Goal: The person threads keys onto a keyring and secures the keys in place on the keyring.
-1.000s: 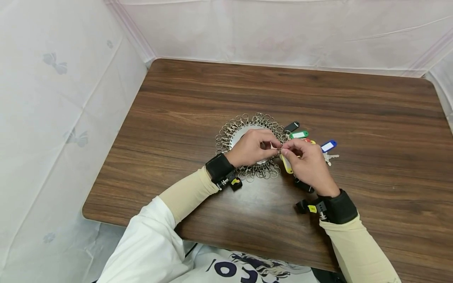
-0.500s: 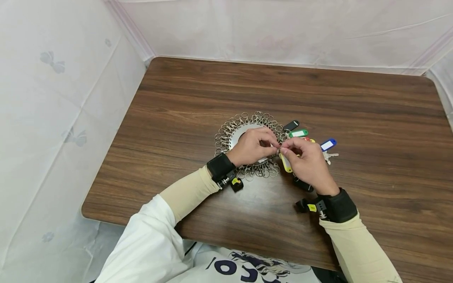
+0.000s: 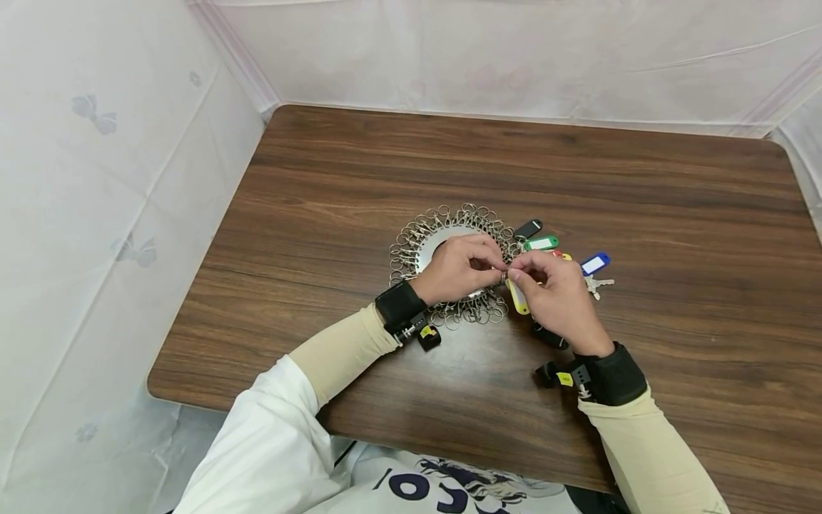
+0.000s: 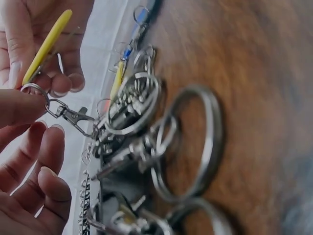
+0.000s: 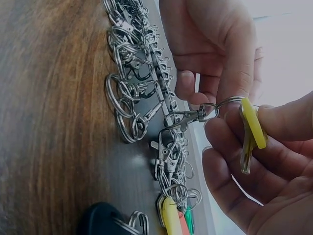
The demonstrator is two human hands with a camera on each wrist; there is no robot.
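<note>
While both hands met over the middle of the table, the left hand pinched a small ring between thumb and fingertip. Its other fingers were curled in loosely below. The right hand pinched the yellow tag between its thumb and first fingers, and that tag sat on the same ring. So both hands were closed tight on little things, very close together, almost touching.

A clip hung from the ring and ran down to the big round holder full of rings and clips, which lay flat on the table under the left hand.

From the head view, the ring was too tiny to see well between the fingertips. That view did show the other tags lying beside the right hand: black, green and blue, with a key near the blue one.

From the left wrist view, the ring and clip showed up clearly, joined like a chain. From the right wrist view, a key showed behind the yellow tag, and a black fob lay on the table lower down.
</note>
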